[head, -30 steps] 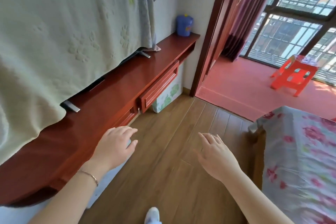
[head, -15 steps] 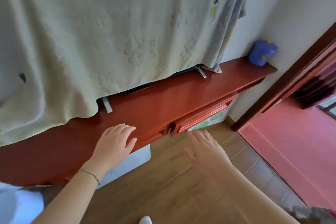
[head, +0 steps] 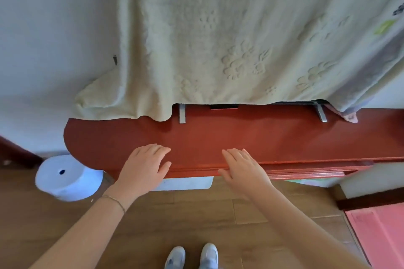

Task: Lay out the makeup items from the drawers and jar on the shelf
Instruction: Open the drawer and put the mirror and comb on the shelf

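- Standing square to the red shelf (head: 240, 135), long axis running 9 to 3 o'clock across the head view, rounded end at 9 o'clock.
- Left hand (head: 143, 168) at the front lip, fingers straight and together, spread flat, holding nothing; whether touching the wood or just above it, cannot tell.
- Right hand (head: 242, 170) likewise flat and empty, fingers pointing toward 11 o'clock, palm over the front edge.
- Drawer fronts (head: 306, 173) showing only as stacked red mouldings below the lip, toward 3 o'clock of the right hand; handles hidden from this angle.
- Judged key relation: drawers lying under and to the right of the hands, so right hand nearer; pull direction toward 6 o'clock, at right angles to the long axis.
- No makeup items or jar in sight; shelf top bare apart from two metal stand feet (head: 181, 113) and the hem of a pale green towel (head: 218, 39) draped from 12 o'clock.
- White round object (head: 65, 178) on the floor at 8 o'clock, beside the rounded end.
- A small green patch and dark mark on the cloth at 2 o'clock, too blurred to read; no other writing or brands legible.
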Demonstrator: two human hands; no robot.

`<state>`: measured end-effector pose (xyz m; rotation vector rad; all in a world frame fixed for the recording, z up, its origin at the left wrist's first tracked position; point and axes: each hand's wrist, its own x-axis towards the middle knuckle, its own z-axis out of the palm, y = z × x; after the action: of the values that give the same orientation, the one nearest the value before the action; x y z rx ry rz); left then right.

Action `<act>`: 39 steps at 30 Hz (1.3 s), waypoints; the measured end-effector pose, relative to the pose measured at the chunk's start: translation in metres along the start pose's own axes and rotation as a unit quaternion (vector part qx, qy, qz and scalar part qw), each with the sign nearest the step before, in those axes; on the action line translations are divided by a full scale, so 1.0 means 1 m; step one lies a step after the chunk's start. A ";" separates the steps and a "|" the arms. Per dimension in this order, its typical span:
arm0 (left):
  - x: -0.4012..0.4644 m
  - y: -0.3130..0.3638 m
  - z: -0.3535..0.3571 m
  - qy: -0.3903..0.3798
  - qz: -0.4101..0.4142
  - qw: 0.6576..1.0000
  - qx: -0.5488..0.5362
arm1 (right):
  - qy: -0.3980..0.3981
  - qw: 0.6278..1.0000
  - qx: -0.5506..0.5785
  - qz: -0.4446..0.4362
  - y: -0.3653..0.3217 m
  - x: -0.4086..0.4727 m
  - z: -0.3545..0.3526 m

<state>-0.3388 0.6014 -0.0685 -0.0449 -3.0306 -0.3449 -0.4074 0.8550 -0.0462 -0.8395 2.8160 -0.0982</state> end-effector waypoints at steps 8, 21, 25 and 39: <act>-0.027 0.025 0.016 -0.023 -0.211 0.945 -0.247 | -0.130 0.934 0.327 0.066 0.005 0.023 0.027; -0.034 -0.022 0.152 0.049 -0.625 0.302 -0.718 | -0.097 0.420 0.744 0.511 0.013 0.073 0.168; -0.012 -0.030 0.168 0.092 -0.626 0.259 -0.730 | -0.058 0.372 0.761 0.529 0.018 0.097 0.197; -0.019 -0.032 0.186 0.168 -0.615 0.162 -0.753 | 0.024 0.291 0.818 0.496 0.010 0.079 0.228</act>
<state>-0.3377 0.6115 -0.2579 1.7585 -0.2296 -2.3626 -0.4296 0.8181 -0.2836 1.2853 1.0675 -2.0245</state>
